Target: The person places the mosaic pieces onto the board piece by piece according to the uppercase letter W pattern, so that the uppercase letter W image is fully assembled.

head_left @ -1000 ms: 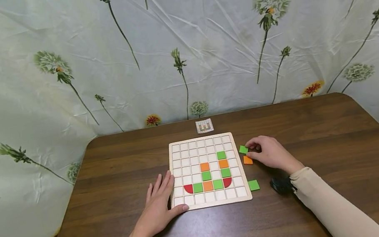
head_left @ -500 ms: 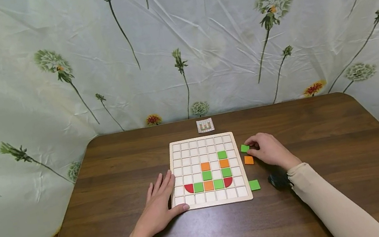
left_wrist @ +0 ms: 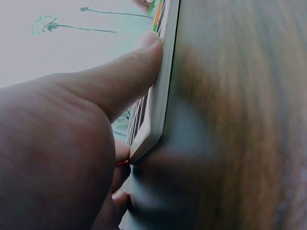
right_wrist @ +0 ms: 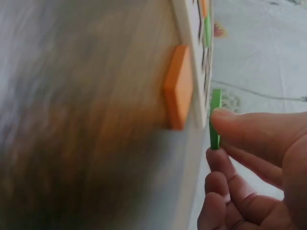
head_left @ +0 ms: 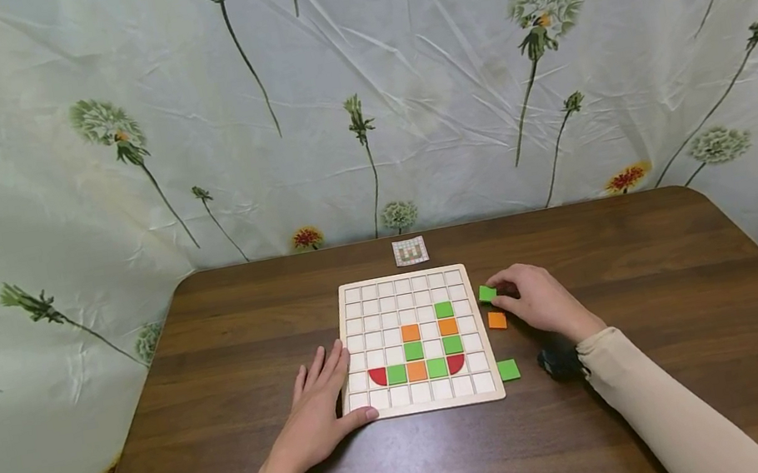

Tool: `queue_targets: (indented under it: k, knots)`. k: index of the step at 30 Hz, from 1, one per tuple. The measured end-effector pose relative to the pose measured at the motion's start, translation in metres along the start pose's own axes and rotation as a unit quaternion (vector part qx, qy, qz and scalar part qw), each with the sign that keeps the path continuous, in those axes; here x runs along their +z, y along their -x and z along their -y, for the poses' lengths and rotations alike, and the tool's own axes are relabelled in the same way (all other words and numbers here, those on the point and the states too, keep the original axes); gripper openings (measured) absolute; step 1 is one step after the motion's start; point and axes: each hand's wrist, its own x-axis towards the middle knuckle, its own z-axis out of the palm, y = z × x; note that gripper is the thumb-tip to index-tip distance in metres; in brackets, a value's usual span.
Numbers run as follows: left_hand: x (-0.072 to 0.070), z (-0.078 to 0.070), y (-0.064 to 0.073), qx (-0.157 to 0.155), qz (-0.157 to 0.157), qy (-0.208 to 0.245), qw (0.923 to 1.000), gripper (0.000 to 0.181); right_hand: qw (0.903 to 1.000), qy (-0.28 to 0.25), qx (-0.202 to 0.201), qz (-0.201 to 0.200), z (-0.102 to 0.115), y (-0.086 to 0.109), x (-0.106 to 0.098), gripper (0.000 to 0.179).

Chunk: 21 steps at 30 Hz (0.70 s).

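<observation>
My right hand (head_left: 542, 299) pinches a green square tile (head_left: 486, 294) between thumb and fingers, just right of the board's far half. In the right wrist view the green tile (right_wrist: 215, 132) stands edge-on between thumb and fingertips. My left hand (head_left: 315, 417) lies with fingers spread at the left edge of the pale wooden grid board (head_left: 386, 406), its thumb at the near edge. In the left wrist view the thumb rests against the board's rim (left_wrist: 165, 86). On the board, green, orange and red pieces fill several cells.
A loose orange tile (head_left: 496, 321) lies just below the right fingertips, and another green tile (head_left: 508, 370) lies by the board's near right corner. A small pattern card (head_left: 410, 251) lies beyond the board on the brown table (head_left: 256, 317). A flower-print sheet (head_left: 307, 173) hangs behind.
The green tile has shifted slightly away from me with the right hand and turned a little; the gap to the orange tile has grown. The left hand has kept its place.
</observation>
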Motion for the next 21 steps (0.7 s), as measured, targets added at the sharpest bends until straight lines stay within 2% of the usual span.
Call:
queue_targets:
  k: [12,21]
  knots:
    - [0.001,0.001,0.000,0.000,-0.002,0.002,1.0000,0.103,0.9983,-0.028,-0.047,-0.020,0.030,0.007,-0.001,0.028]
    - [0.001,0.000,0.001,0.002,-0.004,-0.001,1.0000,0.102,0.9944,-0.024,-0.099,-0.028,0.055,0.007,0.009,0.026]
